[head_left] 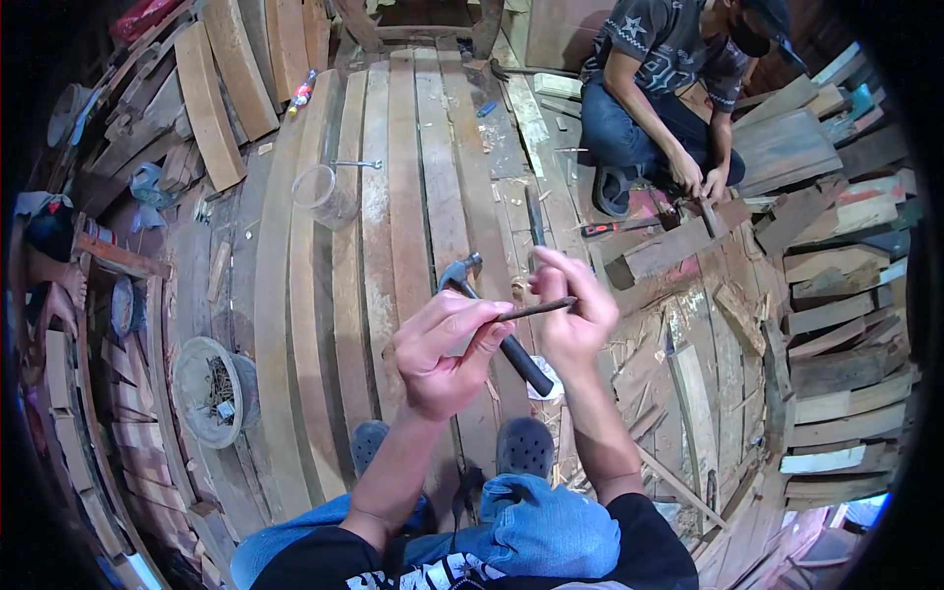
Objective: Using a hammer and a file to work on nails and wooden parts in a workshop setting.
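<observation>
My left hand (442,354) pinches a thin dark pointed rod (536,309), which looks like a long nail, between thumb and fingers. The rod's tip points right and passes in front of my right hand (578,315). That hand holds nothing I can see; its index finger stretches out and the others bend loosely, slightly blurred. Below both hands a claw hammer (526,366) with a black handle lies on the floorboards, partly covered by my left hand and the rod. Just beyond my right hand lies a dark metal bar (534,211).
A tub of nails (244,388) stands at left, and a clear plastic container (329,202) farther off. A wrench (356,164) lies beside it. At far right a person (654,108) crouches, hands on a wooden block (678,239) near a screwdriver (615,228). Stacked planks (836,374) line the right.
</observation>
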{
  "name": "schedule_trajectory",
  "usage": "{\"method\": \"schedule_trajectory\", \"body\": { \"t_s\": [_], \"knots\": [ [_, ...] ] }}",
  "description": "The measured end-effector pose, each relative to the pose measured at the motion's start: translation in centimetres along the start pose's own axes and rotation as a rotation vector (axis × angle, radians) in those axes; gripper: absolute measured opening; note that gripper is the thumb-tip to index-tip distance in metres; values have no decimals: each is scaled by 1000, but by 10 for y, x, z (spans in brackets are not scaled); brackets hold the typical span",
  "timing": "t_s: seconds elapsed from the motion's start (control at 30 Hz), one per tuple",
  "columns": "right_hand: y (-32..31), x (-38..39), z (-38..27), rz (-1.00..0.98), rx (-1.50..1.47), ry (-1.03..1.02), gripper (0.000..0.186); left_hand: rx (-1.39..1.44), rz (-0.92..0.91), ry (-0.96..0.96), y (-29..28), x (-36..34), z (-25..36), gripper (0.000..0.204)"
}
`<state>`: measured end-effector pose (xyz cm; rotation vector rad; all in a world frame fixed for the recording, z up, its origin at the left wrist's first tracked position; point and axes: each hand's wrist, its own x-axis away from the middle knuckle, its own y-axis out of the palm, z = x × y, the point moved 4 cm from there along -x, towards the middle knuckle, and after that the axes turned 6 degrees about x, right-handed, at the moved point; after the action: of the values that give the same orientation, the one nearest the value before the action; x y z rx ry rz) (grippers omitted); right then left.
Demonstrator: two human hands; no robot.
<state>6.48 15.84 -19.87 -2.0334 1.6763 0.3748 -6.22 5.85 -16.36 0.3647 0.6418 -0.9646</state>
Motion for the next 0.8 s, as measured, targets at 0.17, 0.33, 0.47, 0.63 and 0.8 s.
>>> {"method": "schedule_trajectory", "body": {
  "t_s": [0.17, 0.33, 0.47, 0.63, 0.8],
  "knots": [
    [-26, -20, -65, -84, -117, -174, 21, -38, -4, 33, 4, -3, 7, 17],
    [-40, -16, -70, -115, -170, -149, 22, -119, -3, 22, 6, -3, 5, 25],
    [-51, -20, -69, -97, 52, -140, 17, -146, -68, 89, 10, -5, 2, 23],
    [-65, -39, -79, -49, 108, -37, 13, 12, -57, 50, 17, -25, 0, 22],
    [-73, -70, -124, -89, 56, 111, 13, 7, -47, -124, 13, -62, 43, 22]
  ]
}}
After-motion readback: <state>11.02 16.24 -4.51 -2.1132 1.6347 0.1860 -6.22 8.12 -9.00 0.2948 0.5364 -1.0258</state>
